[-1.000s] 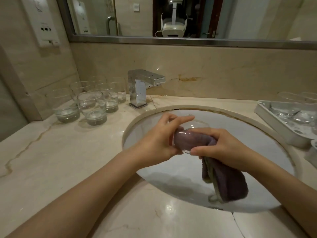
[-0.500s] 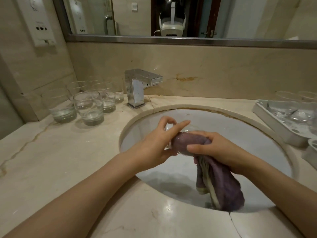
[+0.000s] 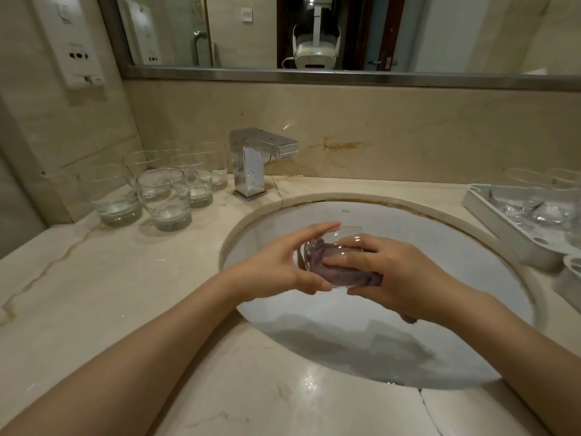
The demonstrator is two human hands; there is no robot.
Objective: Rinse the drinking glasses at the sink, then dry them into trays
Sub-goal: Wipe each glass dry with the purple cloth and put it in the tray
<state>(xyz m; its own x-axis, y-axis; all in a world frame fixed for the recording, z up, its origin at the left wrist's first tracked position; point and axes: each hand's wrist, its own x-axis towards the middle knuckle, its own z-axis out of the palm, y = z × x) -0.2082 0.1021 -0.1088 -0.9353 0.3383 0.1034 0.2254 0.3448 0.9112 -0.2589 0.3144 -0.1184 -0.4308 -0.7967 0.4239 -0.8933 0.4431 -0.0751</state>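
Glass, wet and thin-walled, is judged slippery and fragile; the tumbler (image 3: 333, 262) is gripped over the sink (image 3: 408, 221) by the left hand (image 3: 283, 269), best held round its wall; the purple cloth (image 3: 327, 265), earlier hanging outside, is now stuffed inside by the right hand (image 3: 393, 275).

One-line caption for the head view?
Over the sink, both hands hold a glass stuffed with a purple cloth.
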